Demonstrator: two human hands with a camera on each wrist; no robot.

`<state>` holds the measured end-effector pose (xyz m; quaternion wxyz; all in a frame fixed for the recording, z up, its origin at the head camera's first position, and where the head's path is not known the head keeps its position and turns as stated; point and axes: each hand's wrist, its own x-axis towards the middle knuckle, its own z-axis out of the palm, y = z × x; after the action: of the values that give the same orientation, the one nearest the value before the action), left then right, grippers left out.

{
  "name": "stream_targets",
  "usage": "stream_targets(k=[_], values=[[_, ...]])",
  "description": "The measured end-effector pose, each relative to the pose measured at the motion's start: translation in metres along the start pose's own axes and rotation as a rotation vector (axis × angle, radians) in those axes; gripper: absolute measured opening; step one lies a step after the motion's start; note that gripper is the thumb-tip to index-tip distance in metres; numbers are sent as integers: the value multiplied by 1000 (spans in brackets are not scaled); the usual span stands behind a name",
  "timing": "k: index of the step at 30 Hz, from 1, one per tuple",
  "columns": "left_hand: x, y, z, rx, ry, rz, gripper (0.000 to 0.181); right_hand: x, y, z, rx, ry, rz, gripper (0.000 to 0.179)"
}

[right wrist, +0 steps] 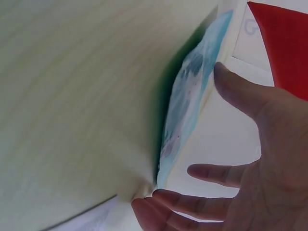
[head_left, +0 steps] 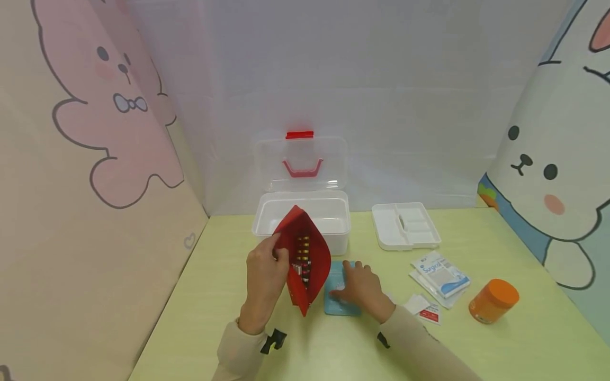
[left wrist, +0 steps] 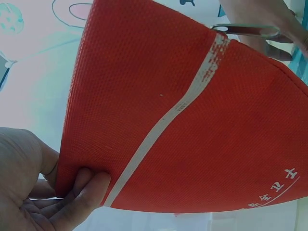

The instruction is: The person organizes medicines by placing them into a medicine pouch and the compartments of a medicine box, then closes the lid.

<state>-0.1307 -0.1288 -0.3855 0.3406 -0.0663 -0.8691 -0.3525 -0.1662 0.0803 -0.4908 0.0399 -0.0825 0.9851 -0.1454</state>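
Note:
My left hand [head_left: 267, 278] pinches the edge of a red fabric pouch [head_left: 318, 248] with thumb and fingers, holding it up over the table. The pouch gapes towards me and shows a row of small gold and reddish pieces [head_left: 303, 251] inside. In the left wrist view its outside has a pale stripe, white lettering and a slim shiny metal piece [left wrist: 248, 30] at its top edge. To its right, my right hand [head_left: 364, 288] touches a flat light-blue packet [head_left: 335, 304] on the table, thumb on its face and spread fingers at its edge.
Behind the pouch stands a clear box [head_left: 329, 211] with its red-handled lid raised. A white divided tray [head_left: 388, 233] lies right of it. Nearer are a surgical packet [head_left: 440, 272], small white-and-red sachets [head_left: 430, 313] and an orange jar [head_left: 493, 301]. Printed walls stand left and right.

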Motion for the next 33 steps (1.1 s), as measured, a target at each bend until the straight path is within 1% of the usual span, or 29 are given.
stream_targets(k=[4,10,14,16,21,26,28,33], values=[[1,1,0,0,1,-2,29,2,2,2,-7,-2,6,89],[2,2,0,-1,-5,-8,29,6,6,-4,57,-22,33,101],[2,1,1,2,-7,-11,29,8,8,-7,98,-46,46,104],[2,1,1,3,-5,-12,29,10,9,-8,116,-58,48,98],[2,2,1,9,-8,-16,29,10,11,-10,143,-77,41,72],[2,1,1,16,-13,-20,29,9,12,-12,156,-62,26,56],[2,1,1,15,-15,-19,29,9,12,-12,155,-52,23,49],[2,2,1,1,-18,-15,30,12,15,-8,97,-56,68,37]])
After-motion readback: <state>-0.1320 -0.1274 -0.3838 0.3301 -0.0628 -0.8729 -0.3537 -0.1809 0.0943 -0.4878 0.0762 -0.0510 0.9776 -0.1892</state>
